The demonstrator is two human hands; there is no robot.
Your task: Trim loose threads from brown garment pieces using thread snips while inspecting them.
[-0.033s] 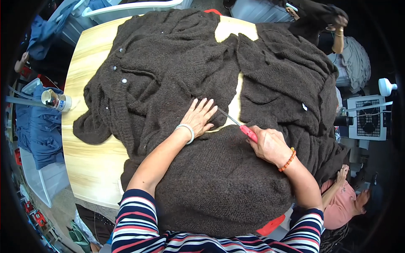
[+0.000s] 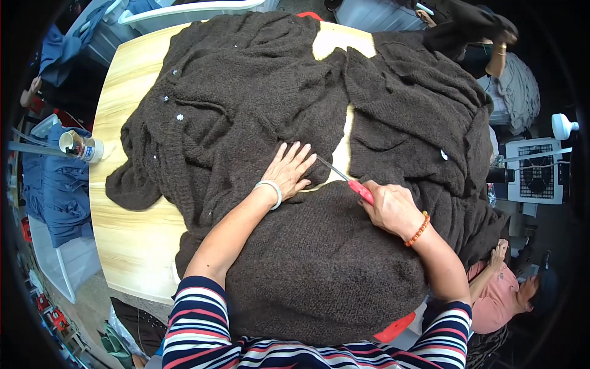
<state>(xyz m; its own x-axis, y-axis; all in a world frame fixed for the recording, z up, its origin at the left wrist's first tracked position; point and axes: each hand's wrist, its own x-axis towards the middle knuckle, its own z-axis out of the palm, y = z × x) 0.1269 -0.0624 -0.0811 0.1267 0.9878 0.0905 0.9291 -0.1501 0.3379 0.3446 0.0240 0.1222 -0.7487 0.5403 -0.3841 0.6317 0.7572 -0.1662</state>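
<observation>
Dark brown knitted garments are spread over the wooden table [image 2: 132, 246]. My left hand [image 2: 287, 170] lies flat on the left knit piece [image 2: 246, 86], its fingers stretched out and slightly apart. Wrapped in my right hand [image 2: 391, 210] is the handle of a red-handled tool [image 2: 359, 189] with a slim metal shaft. That shaft points up and left, its tip close to my left fingertips at the edge of the knit; whether the tip touches it I cannot tell. Another knit piece [image 2: 326, 264] covers my lap and the table's near edge.
More brown knit [image 2: 418, 111] covers the table's right side. A clear jar [image 2: 83, 146] stands at the left edge, beside a white bin of blue garments [image 2: 58, 184]. One co-worker in pink [image 2: 495, 298] sits at right; another's hand [image 2: 505, 34] holds dark cloth at the upper right.
At the upper right, the co-worker's hand and the dark cloth have shifted slightly to the right. My own hands and the tool are practically where they were.
</observation>
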